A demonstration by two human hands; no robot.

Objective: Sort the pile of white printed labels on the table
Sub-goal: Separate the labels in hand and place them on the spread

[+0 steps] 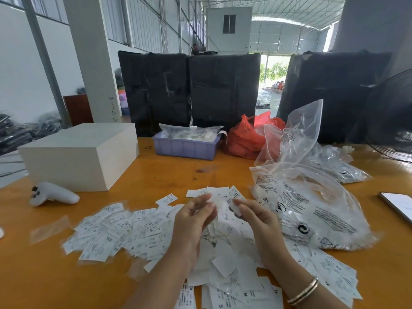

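Both hands are up over the middle of the pile of labels [156,230], which lies spread on the orange surface [44,275]. The left hand [194,219] has its fingers gently bent around a few white labels, and the right hand [254,216] pinches a label [234,205] between thumb and fingertips. So each grip is closed on paper, not loose. I think the step now is to read the size on the held label and put it with others like it.

To do this well, hold just one label at a time. The paper is thin and slippery, so two can stick together. Turn the print up so the letters like XL or XXL can be read. Put each size in its own small heap, well apart from the big pile, so they do not mix. Move slowly, since a quick swipe could scatter the loose ones.

The surface is smooth wood. To the right of the pile lies a clear printed plastic bag [312,210], with more clear bags [312,139] behind it. A white box [80,152] and a white controller [53,194] sit on the left. Farther back are a purple bin [185,148] and a red plastic bag [245,139]. A phone [399,206] lies at the right edge.

The room is a big bright hall with tall black wrapped bundles [189,90] just behind the surface. A black fan [392,121] stands at the right.
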